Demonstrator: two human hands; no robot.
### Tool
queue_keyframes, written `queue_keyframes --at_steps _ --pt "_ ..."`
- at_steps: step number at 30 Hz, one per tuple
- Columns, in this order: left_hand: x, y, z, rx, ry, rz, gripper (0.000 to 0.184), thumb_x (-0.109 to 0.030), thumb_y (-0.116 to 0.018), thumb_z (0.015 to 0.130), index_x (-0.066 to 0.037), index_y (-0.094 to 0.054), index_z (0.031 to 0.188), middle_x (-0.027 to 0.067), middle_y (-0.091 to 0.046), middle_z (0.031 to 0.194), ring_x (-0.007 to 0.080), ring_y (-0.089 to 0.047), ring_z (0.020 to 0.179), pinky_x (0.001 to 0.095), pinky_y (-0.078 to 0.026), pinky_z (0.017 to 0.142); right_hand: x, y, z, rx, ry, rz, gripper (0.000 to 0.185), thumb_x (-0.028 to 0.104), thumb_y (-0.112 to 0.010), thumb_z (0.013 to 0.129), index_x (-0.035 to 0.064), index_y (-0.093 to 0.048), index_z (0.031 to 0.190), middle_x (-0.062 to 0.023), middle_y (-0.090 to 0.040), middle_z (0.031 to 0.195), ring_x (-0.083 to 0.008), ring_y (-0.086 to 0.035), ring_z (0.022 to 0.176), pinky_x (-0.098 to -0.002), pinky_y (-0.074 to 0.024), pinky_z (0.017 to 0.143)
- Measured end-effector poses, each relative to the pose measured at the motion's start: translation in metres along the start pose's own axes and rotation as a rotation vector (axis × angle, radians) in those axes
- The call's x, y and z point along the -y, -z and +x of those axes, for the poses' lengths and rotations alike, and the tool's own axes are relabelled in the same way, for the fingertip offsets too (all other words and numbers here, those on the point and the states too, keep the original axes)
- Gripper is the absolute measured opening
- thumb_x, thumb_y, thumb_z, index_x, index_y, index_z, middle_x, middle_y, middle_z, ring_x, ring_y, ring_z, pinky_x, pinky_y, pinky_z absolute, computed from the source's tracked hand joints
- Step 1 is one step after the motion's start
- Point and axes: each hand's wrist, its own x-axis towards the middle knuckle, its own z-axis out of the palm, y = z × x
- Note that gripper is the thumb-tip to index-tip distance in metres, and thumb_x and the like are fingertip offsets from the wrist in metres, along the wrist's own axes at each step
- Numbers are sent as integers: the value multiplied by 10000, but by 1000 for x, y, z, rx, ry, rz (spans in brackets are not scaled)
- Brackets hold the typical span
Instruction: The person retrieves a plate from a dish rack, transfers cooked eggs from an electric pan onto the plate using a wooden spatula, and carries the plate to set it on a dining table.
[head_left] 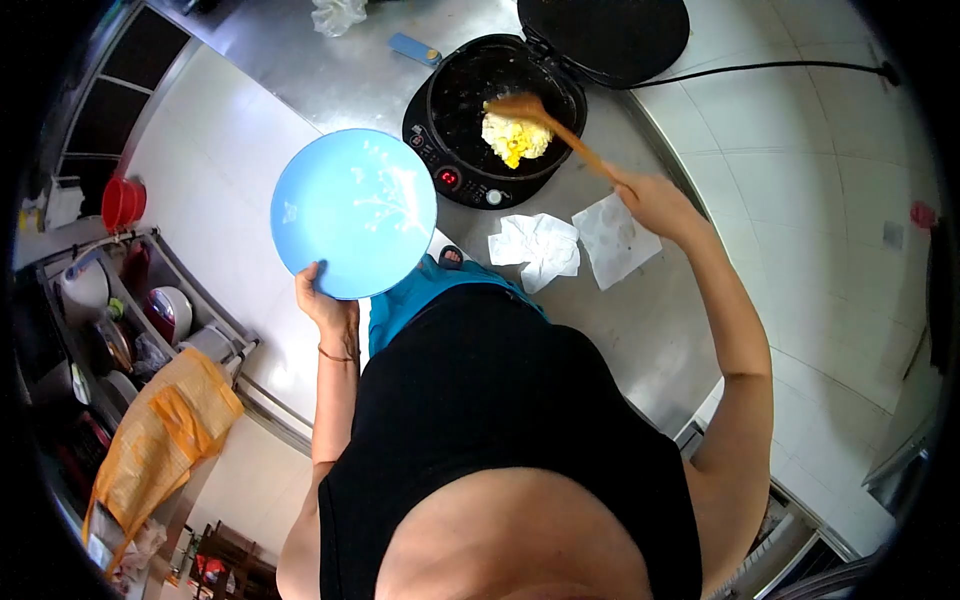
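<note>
In my left hand (322, 300) is a light blue plate (330, 220) with a white branch pattern, gripped by its near rim, thumb on top. The plate is bare and hangs left of the black electric pan (440, 150). My right hand (655, 205) is closed around the handle of a wooden spatula (575, 145). Its blade reaches into the pan and touches the yellow and white food, which looks like scrambled egg (517, 140). The pan's lid (615, 35) is swung open at the back, and a red display glows on the front panel.
Crumpled white tissue (535, 248) and a flat paper sheet (615, 238) lie on the metal counter (640, 330) before the pan. A blue-handled tool (412, 48) and a plastic bag (338, 15) are behind. A black cord (760, 66) runs to the wall; a dish rack (240, 340) stands left.
</note>
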Motion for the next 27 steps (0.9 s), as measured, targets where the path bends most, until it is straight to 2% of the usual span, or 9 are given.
queue_keyframes --at_steps 2,5,11,13,17,19,22,25,27 --pt "1 1 1 12 7 8 229 -177 -501 700 -32 -516 876 54 -520 833 201 -517 827 329 -429 771 16 19 13 17 -105 6 428 192 -364 854 177 -365 1282 -229 -580 868 -367 -561 786 -412 -431 730" --pt "1 2 6 42 10 14 240 -178 -504 697 -30 -521 885 57 -524 838 204 -517 833 331 -429 771 -7 0 51 -142 -29 58 415 188 -400 847 188 -390 1262 -230 -577 924 -385 -544 867 -455 -414 788" --pt "-2 -5 3 30 26 35 257 -184 -498 707 -24 -513 908 66 -524 876 213 -513 854 341 -423 786 -12 -9 22 -46 -94 190 409 194 -391 855 174 -389 1264 -240 -549 1005 -369 -534 924 -419 -414 814" --pt "-1 -3 3 31 36 56 325 -193 -469 730 -5 -487 994 84 -517 945 221 -509 900 338 -419 804 -4 -5 -6 6 -93 152 413 185 -386 858 168 -384 1271 -231 -566 941 -346 -554 840 -395 -417 754" --pt "1 -2 9 41 44 40 283 -184 -481 724 -14 -498 950 77 -521 916 218 -509 881 341 -416 802 -21 -8 -7 -41 45 168 417 184 -378 862 177 -375 1279 -230 -572 890 -331 -561 756 -393 -415 698" --pt "0 -2 9 55 49 39 204 -178 -501 716 -33 -522 858 61 -527 852 211 -515 832 345 -421 782 -5 3 5 -80 5 168 410 189 -379 863 170 -383 1273 -228 -573 902 -338 -559 770 -389 -418 718" --pt "-1 -5 11 74 50 39 201 -180 -502 718 -33 -519 854 62 -527 850 209 -515 831 345 -421 781 12 7 41 -112 -66 161 401 199 -379 864 152 -396 1263 -224 -575 906 -342 -558 775 -387 -423 726" --pt "0 -3 15 84 44 50 305 -180 -470 723 -15 -488 979 80 -515 934 216 -505 891 337 -414 808 25 13 46 -65 -105 88 397 199 -383 863 132 -405 1253 -219 -578 899 -345 -557 767 -390 -427 713" --pt "-1 -10 11 46 31 44 238 -182 -492 717 -28 -507 898 68 -524 873 213 -510 852 344 -417 793 15 3 40 -112 -10 4 394 192 -387 860 125 -410 1249 -217 -579 887 -348 -556 757 -396 -429 698"
